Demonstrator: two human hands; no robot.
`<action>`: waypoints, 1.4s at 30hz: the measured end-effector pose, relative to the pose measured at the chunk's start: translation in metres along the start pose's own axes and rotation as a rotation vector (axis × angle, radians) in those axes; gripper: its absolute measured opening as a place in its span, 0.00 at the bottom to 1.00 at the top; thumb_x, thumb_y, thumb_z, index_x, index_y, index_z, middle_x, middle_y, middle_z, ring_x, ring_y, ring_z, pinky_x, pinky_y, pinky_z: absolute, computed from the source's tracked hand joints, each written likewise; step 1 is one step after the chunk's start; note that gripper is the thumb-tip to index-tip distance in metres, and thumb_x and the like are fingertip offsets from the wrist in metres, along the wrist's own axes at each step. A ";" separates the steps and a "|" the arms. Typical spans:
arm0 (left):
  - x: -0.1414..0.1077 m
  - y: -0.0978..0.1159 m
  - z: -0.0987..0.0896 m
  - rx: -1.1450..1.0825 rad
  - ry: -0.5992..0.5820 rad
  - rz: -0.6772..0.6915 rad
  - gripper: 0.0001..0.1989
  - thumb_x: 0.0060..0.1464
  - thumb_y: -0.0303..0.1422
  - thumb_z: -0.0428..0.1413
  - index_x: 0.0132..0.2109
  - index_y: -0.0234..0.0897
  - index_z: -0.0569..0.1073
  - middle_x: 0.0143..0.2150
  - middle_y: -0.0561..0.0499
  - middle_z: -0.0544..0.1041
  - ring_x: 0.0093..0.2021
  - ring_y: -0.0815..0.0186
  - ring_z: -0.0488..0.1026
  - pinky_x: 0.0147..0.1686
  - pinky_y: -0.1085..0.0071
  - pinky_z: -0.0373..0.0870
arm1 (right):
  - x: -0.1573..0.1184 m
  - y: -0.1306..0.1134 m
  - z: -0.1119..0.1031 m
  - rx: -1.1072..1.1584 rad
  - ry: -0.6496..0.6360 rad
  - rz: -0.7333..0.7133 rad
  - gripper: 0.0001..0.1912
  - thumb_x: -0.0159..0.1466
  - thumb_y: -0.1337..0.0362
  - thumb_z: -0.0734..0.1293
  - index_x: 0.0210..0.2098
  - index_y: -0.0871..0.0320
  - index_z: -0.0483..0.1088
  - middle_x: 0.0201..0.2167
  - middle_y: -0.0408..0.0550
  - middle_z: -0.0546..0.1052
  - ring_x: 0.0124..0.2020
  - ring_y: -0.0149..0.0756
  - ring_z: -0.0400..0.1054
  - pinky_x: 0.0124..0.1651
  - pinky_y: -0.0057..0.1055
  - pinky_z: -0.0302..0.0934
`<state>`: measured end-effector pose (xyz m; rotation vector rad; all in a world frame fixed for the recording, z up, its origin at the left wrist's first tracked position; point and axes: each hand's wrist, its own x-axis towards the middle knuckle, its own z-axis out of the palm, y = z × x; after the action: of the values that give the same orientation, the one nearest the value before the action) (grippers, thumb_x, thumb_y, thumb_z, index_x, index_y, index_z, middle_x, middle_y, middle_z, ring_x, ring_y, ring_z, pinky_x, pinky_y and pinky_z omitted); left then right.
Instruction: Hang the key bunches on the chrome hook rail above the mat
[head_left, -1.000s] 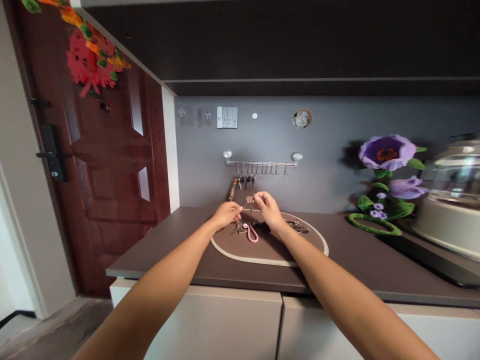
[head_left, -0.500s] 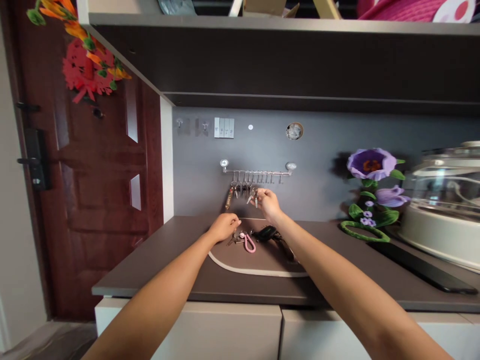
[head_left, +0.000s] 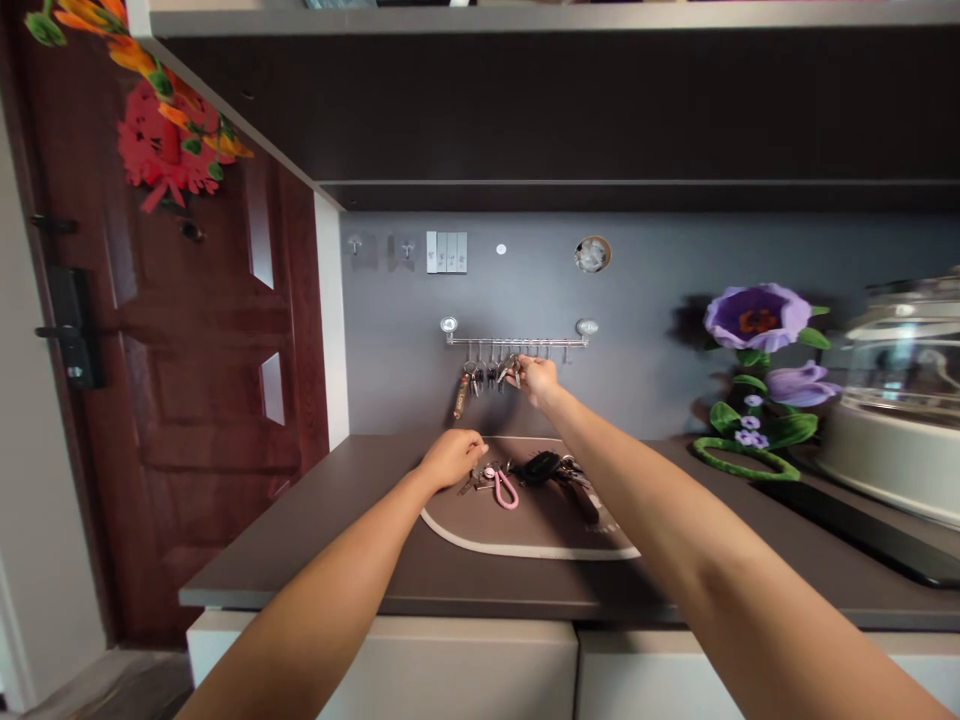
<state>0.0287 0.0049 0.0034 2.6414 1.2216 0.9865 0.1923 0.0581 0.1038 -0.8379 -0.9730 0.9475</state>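
Observation:
My right hand [head_left: 538, 380] is raised to the hook rail [head_left: 517, 343] on the wall, its fingers pinching a small bunch of keys [head_left: 512, 370] just below the hooks. Whether their ring touches a hook I cannot tell. Other key bunches [head_left: 477, 378] hang at the rail's left end, one with a brown patterned strap [head_left: 460, 396]. Low over the mat [head_left: 480, 535], my left hand [head_left: 453, 457] has its fingers curled closed, with nothing showing in them. Beside it lie keys with a pink loop [head_left: 507, 490]; a black key fob [head_left: 540, 467] and more keys lie farther right.
A purple flower ornament [head_left: 757, 320] stands to the right, near a black phone-like slab [head_left: 855, 530] and a clear-domed white appliance [head_left: 885, 440]. Overhead runs a dark shelf [head_left: 525, 110]. A red-brown door [head_left: 210, 400] is on the left.
My right hand has risen slightly with the keys, closer to the rail's hooks. My left hand stays low by the mat with its fingers curled. The view has shifted a little.

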 end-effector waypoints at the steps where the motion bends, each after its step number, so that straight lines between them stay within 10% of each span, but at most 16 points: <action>1: 0.000 0.000 0.000 0.002 -0.001 0.003 0.15 0.53 0.37 0.44 0.28 0.35 0.71 0.24 0.51 0.73 0.25 0.69 0.67 0.28 0.74 0.57 | 0.002 0.001 0.001 0.003 0.017 0.006 0.08 0.59 0.71 0.59 0.23 0.60 0.60 0.10 0.36 0.59 0.18 0.25 0.64 0.24 0.25 0.66; 42: -0.001 0.001 -0.009 -0.121 -0.029 -0.046 0.12 0.50 0.36 0.47 0.30 0.34 0.71 0.24 0.52 0.74 0.24 0.70 0.68 0.27 0.75 0.60 | -0.018 0.022 -0.021 -0.199 -0.016 0.088 0.04 0.56 0.72 0.60 0.29 0.59 0.63 0.22 0.40 0.67 0.22 0.21 0.61 0.32 0.21 0.62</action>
<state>0.0241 0.0019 0.0106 2.5154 1.1717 0.9790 0.2014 0.0462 0.0717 -1.0490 -1.0633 0.9437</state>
